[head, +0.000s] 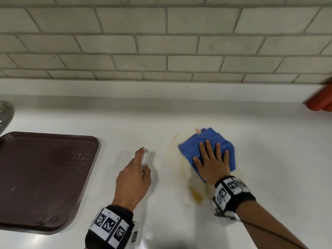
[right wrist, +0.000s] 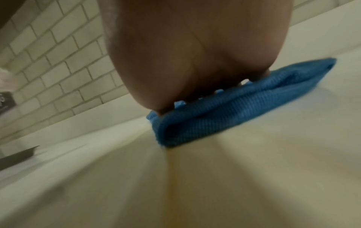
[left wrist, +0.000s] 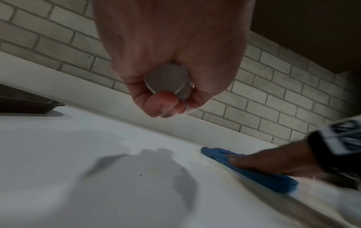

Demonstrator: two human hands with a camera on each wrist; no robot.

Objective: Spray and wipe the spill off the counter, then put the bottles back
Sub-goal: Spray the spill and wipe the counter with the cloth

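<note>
My right hand [head: 212,162] lies flat, fingers spread and released, pressing the blue cloth [head: 192,150] onto the tabletop [head: 269,159]. The amber spill [head: 196,195] streaks from the cloth's near edge toward me, so that hand is nearer. My left hand [head: 133,180] grips the spray bottle [head: 144,157] further left.

Blue cloth [head: 212,150]; yellow-brown spill [head: 196,195]; brown tray [head: 53,141]; white counter [head: 161,114].

Tray [head: 45,178] left on counter [head: 269,159], cloth [head: 190,150] right over spill [head: 196,195].
</note>
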